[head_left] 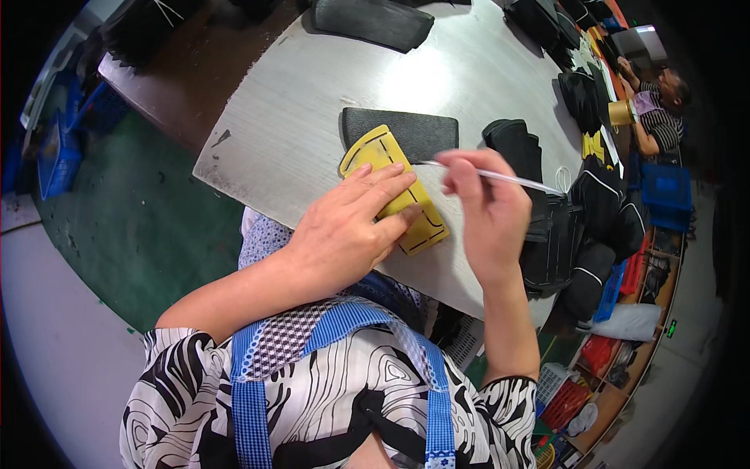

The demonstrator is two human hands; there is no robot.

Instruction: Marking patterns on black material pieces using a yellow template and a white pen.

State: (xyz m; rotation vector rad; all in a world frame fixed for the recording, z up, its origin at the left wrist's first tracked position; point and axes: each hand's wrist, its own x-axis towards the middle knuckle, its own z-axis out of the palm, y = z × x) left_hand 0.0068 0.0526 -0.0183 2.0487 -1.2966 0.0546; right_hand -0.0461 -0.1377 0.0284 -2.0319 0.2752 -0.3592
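Observation:
A yellow template point(426, 223) with black-edged slots lies at a slant on the pale table, its upper end over a black leather-like piece point(406, 129). My left hand point(348, 219) rests on this template with its fingers stretched out, the thumb near the template's middle. Pinched in my right hand point(492, 211) is a slim whitish pen point(516, 179), which points left. Its thin tip is beside the template's right edge, at the black piece's near edge. Slight motion blur covers my right fingertips. Whether the tip touches the piece, I cannot tell.
Another black piece point(375, 22) lies at the table's far edge. Stacked black pieces point(516, 148) and dark bundles point(598, 195) crowd the right side. Beyond, a person in a striped top point(664, 129) sits at work. Blue crates point(58, 156) stand on the left.

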